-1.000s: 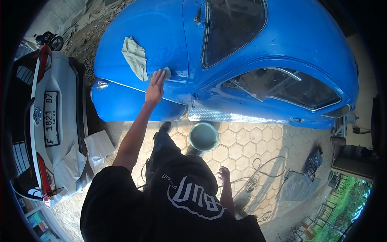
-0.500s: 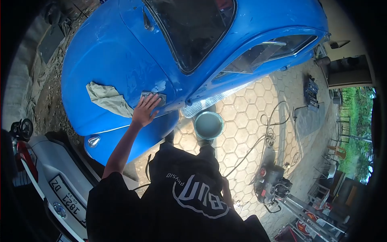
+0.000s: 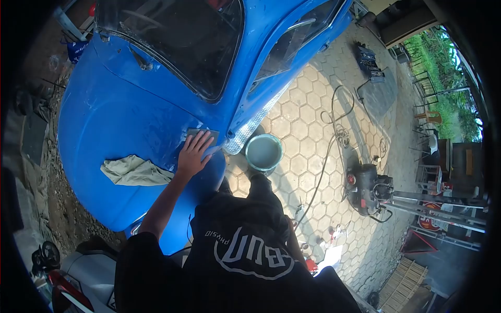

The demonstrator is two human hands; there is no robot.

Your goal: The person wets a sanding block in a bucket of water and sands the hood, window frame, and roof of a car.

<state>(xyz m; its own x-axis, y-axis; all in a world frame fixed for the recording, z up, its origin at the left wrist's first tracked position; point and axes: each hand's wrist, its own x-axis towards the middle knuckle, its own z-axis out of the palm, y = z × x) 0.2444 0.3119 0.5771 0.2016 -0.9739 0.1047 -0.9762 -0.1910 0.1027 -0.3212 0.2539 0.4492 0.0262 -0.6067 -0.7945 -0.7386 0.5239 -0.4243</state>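
Observation:
My left hand (image 3: 194, 152) lies with its fingers flat on a grey sheet that looks like sandpaper (image 3: 211, 136), pressing it against the blue car body (image 3: 125, 109). Pale, wet-looking marks show on the paint beside the sheet. Left of my wrist, a crumpled khaki cloth (image 3: 134, 171) rests on the same curved panel. My right hand (image 3: 292, 232) hangs low beside my black shirt, mostly hidden and in shadow, so its fingers cannot be made out. A round bucket (image 3: 264, 152) of cloudy grey liquid stands on the paving near my feet.
An air compressor (image 3: 368, 189) stands at the right, its hose (image 3: 324, 177) looping across the hexagonal paving (image 3: 308, 125). Farther off is a toolbox (image 3: 369, 62). A silver vehicle (image 3: 94, 274) stands behind at lower left. Metal ladder rails (image 3: 438, 204) lie beyond the compressor.
My view has turned, so the car and bucket sit differently in it. My left hand stays on the grey sheet, with its fingers now closer together. The cloth remains on the panel.

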